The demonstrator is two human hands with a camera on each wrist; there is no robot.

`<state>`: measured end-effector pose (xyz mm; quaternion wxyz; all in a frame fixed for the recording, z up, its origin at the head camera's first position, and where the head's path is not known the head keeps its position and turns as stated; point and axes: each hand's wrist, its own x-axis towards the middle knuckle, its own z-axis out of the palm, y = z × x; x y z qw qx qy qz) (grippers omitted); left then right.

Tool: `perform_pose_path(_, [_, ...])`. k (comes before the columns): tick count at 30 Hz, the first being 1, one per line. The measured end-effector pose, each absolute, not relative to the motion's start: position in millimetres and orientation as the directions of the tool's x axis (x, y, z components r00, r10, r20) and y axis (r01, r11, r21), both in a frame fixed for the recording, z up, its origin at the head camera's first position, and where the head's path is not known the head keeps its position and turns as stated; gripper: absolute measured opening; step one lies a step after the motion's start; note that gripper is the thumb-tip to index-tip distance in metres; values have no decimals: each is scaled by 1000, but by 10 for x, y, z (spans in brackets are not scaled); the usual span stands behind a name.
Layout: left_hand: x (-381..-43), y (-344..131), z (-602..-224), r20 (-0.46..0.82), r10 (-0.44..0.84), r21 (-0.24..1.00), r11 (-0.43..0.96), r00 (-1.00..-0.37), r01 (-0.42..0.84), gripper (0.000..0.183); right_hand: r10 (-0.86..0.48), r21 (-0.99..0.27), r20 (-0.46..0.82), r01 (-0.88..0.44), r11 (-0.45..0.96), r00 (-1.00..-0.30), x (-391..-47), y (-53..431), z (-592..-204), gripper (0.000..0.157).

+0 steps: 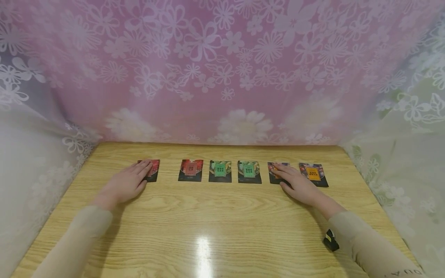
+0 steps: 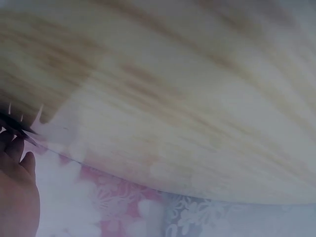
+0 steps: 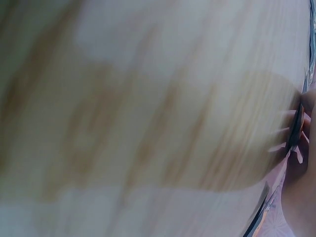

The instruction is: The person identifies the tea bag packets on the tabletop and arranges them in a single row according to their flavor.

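Several small flat packets lie in a row across the table. At the row's left end, my left hand [image 1: 126,184] [image 2: 19,190] rests with extended fingers on a red-and-black packet [image 1: 155,170], covering most of it. A second red packet [image 1: 191,170] lies to its right, followed by two green-labelled packets, one left [image 1: 220,171] and one right [image 1: 249,172]. My right hand [image 1: 299,186] [image 3: 298,182] lies over a dark packet with an orange label [image 1: 274,178], fingers stretched across it. Beside that hand is a similar orange-labelled packet [image 1: 314,174], partly behind the hand.
A wood-grain table [image 1: 167,231] carries everything. A small black-and-yellow object [image 1: 331,241], its kind unclear, sits by the right sleeve, which partly hides it. Pink floral cloth [image 1: 222,77] hangs along the back edge, with pale cloth at both sides.
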<state>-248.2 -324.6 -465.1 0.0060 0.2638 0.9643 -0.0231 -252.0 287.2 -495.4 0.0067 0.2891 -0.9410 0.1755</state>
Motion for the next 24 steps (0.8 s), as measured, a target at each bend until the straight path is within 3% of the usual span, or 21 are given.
perform_pose_path(24, [-2562, -2867, -4622, -59, 520, -35, 852, -852, 522, 63, -544, -273, 68, -540, 796, -836, -2499, 2850, -4869, 51])
